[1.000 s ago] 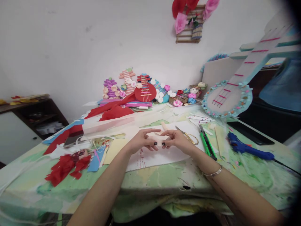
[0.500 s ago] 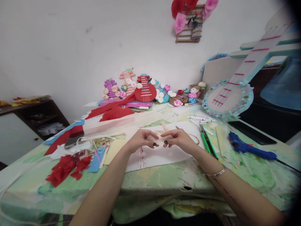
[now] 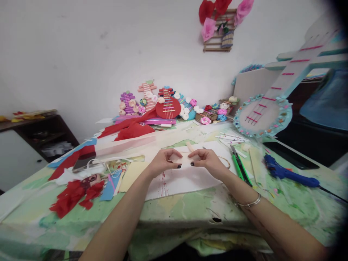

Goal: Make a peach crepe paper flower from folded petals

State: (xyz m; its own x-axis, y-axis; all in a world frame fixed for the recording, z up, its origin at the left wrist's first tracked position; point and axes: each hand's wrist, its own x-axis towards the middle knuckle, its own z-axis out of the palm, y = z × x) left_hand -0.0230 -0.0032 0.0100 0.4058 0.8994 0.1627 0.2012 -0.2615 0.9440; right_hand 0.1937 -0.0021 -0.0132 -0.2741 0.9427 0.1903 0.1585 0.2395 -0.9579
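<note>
Over a white sheet (image 3: 187, 181) on the table, my left hand (image 3: 164, 161) and my right hand (image 3: 206, 161) face each other, a small gap between their fingertips. Both are closed in a pinch on the opposite edges of a small, pale cream piece (image 3: 185, 158) that looks like thin paper. It blends with the sheet below, so its outline is hard to make out. Just beyond the hands lies a cream strip (image 3: 189, 146). A gold-coloured ring (image 3: 225, 161) rests beside my right hand, partly covered by it.
Right of my hands lie a green utility knife (image 3: 240, 166), a blue glue gun (image 3: 289, 172) and a black phone (image 3: 290, 155). To the left are red crepe paper (image 3: 67, 195) and a yellow sheet (image 3: 133, 175). Decorated model lutes (image 3: 168, 105) stand along the wall.
My fingertips have drawn slightly apart, the left hand leftward and the right hand rightward. More of the pale piece shows between them. The things on the table lie as before.
</note>
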